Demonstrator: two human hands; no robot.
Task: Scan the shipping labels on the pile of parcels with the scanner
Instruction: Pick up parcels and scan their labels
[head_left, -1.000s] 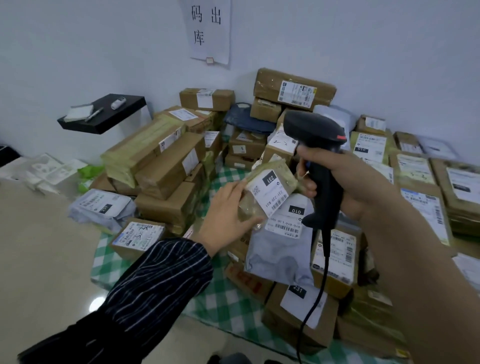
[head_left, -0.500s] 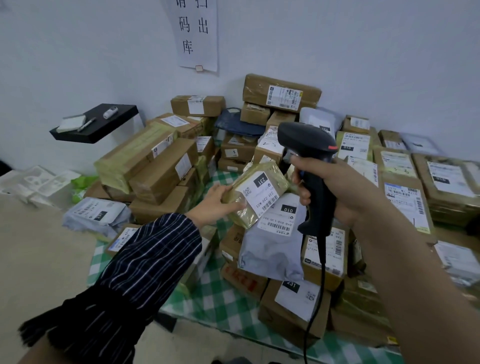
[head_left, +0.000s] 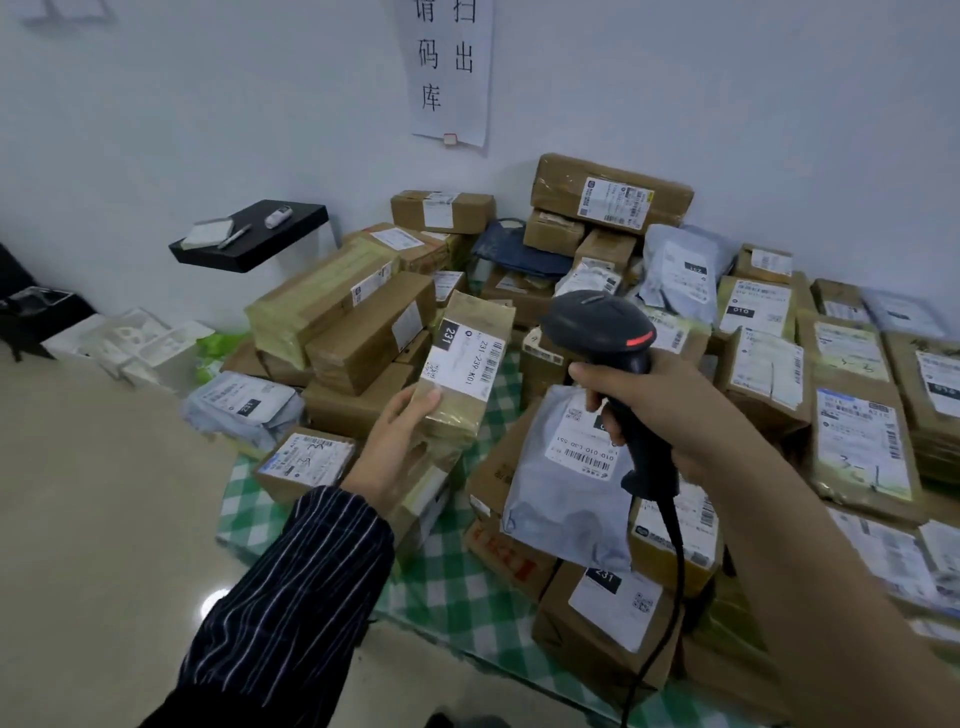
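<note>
Both hands are busy above the heap: the left hand (head_left: 397, 439), coming out of a dark striped sleeve (head_left: 306, 587), grips a small tan parcel (head_left: 465, 371) from below with the thumb pressed on its front face, holding it upright and tilted a little to the right so its white shipping label (head_left: 464, 364) faces the camera, with "231" on a black tab at the label's upper left. Right hand (head_left: 670, 400) is wrapped tight around the handle of a black scanner (head_left: 615, 364), its head up and turned toward the held parcel, a red strip showing on the side of the head; scanner and parcel are near each other but apart. A black cable (head_left: 672, 587) hangs from the bottom of the handle down across the boxes. Under the scanner lies a grey poly mailer (head_left: 561, 499) with its own barcode label, resting on brown cartons. The pile of parcels (head_left: 613, 197) spreads over a green and white checked cloth (head_left: 457, 587) on the floor, stacked against a white wall, with more labelled boxes laid in rows at the right. A paper sign (head_left: 449, 67) with large characters hangs on the wall above, and a small black shelf (head_left: 249, 244) at the left carries a pen and a few small items
</note>
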